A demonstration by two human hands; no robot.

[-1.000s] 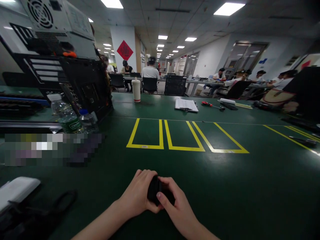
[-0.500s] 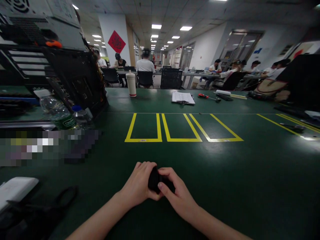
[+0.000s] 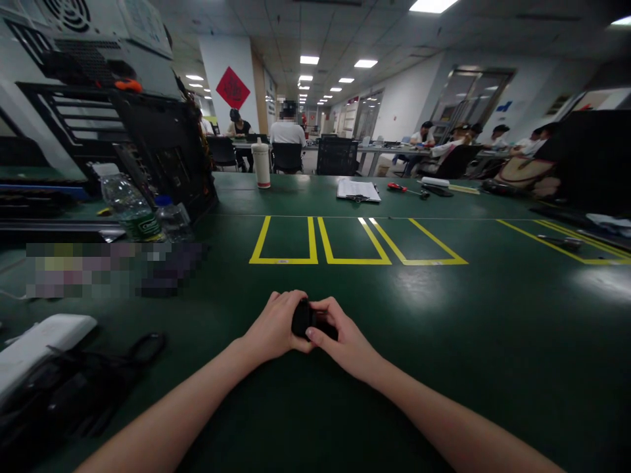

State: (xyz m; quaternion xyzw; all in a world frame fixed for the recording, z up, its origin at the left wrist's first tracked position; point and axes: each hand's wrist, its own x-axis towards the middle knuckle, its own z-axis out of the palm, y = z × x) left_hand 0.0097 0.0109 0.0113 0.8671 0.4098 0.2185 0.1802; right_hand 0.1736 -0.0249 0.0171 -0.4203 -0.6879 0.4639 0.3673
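Both hands close round a small black object (image 3: 301,320) low over the green table (image 3: 315,401), in the middle of the view. My left hand (image 3: 276,326) wraps it from the left, fingers over the top and thumb below. From the right, my right hand (image 3: 346,339) grips it with bent fingers and thumb. Much of the object is hidden by the fingers, so its exact kind does not show. Whether it touches the tabletop I cannot tell.
Yellow tape outlines (image 3: 283,261) lie beyond my hands. Farther back are a clipboard (image 3: 358,190), a red screwdriver (image 3: 397,188) and a white cup (image 3: 261,164). At left are plastic bottles (image 3: 129,203), a computer case (image 3: 162,151), black cables (image 3: 73,387) and a white box (image 3: 49,341).
The camera view has tipped, so hands and table sit higher in the picture. Both hands keep hold of the black object, with little change in grip.
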